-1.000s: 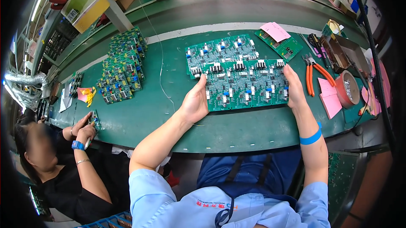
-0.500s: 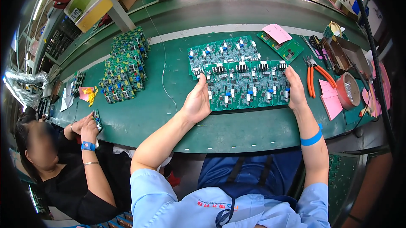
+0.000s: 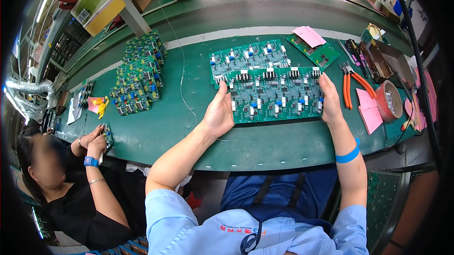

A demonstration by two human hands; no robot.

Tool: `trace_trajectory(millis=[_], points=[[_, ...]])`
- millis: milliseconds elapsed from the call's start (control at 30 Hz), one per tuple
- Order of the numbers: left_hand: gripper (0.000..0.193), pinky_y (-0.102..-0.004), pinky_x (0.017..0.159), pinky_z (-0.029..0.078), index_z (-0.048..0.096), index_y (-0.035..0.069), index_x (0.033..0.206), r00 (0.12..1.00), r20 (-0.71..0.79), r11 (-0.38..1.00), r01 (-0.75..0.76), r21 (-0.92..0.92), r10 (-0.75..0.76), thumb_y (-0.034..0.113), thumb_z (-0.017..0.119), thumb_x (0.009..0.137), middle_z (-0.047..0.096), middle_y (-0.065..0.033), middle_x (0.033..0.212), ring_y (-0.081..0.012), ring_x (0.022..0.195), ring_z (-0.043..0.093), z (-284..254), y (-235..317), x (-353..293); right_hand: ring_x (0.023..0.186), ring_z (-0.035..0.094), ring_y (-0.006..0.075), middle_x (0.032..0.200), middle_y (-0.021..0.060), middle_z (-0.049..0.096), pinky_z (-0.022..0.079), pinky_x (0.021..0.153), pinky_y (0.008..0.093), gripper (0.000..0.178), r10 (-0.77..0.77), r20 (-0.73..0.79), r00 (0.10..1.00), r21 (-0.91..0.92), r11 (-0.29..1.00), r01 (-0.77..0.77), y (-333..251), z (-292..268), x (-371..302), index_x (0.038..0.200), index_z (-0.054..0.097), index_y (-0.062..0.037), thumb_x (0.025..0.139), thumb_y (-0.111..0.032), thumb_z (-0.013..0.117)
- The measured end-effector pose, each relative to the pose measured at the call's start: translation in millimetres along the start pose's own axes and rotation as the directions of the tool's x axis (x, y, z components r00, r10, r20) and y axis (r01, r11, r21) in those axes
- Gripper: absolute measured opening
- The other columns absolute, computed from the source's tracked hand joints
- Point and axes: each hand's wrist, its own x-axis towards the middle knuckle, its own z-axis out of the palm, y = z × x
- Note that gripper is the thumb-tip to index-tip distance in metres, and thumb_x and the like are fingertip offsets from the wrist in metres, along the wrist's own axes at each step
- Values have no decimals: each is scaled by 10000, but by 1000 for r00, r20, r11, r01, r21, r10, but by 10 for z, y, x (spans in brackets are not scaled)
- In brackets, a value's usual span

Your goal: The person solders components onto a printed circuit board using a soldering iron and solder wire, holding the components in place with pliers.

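Between my two hands is a long green circuit board [image 3: 278, 95], a panel of several repeated sections with black, white and blue components. My left hand [image 3: 219, 112] grips its left end, thumb up along the edge. At the opposite end, my right hand [image 3: 330, 98] holds the right edge, fingers partly hidden behind it. A second circuit board [image 3: 250, 56] of similar look lies just beyond, its near part covered by the held one. Beyond my right hand lies another green board [image 3: 326, 56] with pink paper slips [image 3: 309, 36] on it.
Overlapping circuit boards [image 3: 139, 75] are piled at left. Orange-handled pliers [image 3: 347, 89], pink papers [image 3: 370, 113], a round reddish tub [image 3: 389, 101] and a metal box [image 3: 392, 61] lie at right. At lower left a co-worker's hands [image 3: 94, 139] hold a small board. A thin wire [image 3: 182, 61] hangs down to the table.
The held board and my left hand have shifted very slightly left. The co-worker's hands and wrist have moved a little down and left.
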Motion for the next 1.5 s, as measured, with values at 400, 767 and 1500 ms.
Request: trace_trajectory(millis=[400,767,1500], points=[[604,-387,897,290,292,30,1175,1000,-16,1000,-5,3,5,500,250,798,367,-105,1182,-233,1081,364,-24,-15,5,858,461,84,927,25,509,338,779,216,311,33,75,997,44,998,-37,-103,86,-51,982,453,-14,826,-276,395],[541,-371,882,307,277,77,1188,1000,1,1000,16,-17,-16,468,254,815,376,-71,1173,-206,1071,371,-60,-13,25,859,492,96,947,37,515,388,747,221,288,37,48,998,-9,999,-36,-58,51,-23,988,456,-15,840,-245,365],[423,-365,886,310,269,104,1188,1000,5,1000,-23,3,23,359,237,853,363,-48,1181,-194,1076,365,-35,-18,5,820,472,75,892,15,514,357,753,212,310,90,23,996,29,995,-90,-88,90,-35,947,470,-19,828,-295,390]])
